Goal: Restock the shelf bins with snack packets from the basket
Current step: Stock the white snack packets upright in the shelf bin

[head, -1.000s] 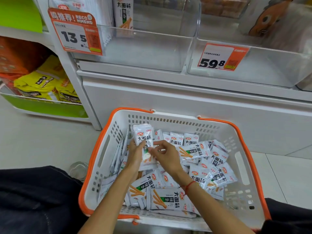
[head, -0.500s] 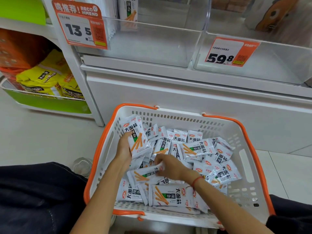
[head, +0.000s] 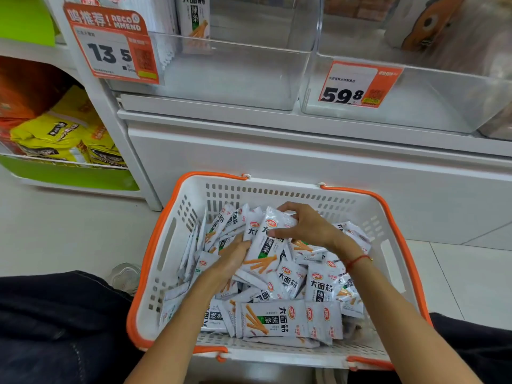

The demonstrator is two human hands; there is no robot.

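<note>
Grip state, right hand (head: 307,228): fingers and thumb curl around the top end of an upright snack packet (head: 267,245), clamping it at the upper edge. A red string bracelet (head: 357,260) sits on the right wrist. Grip state, left hand (head: 232,257): fingers lie among the packets against the lower left side of the same packet; the fingertips are hidden by packaging, so whether they curl round anything cannot be told.

Location of task items: the held packet stands tilted in the middle of the white basket (head: 399,245), which has an orange rim and rests on the floor in front of the shelf unit. Loose snack packets (head: 291,320) fill the basket bottom in a disordered pile, white with orange and green print.

Shelf: two clear bins sit side by side above the basket. The left bin (head: 235,76) carries a price tag (head: 110,48) reading 13.5 and contains upright packets (head: 194,18) of matching print at its rear. The right bin (head: 443,101) carries a price tag (head: 360,84) reading 59.8.

Yellow bags (head: 61,134) occupy a lower shelf at far left.
</note>
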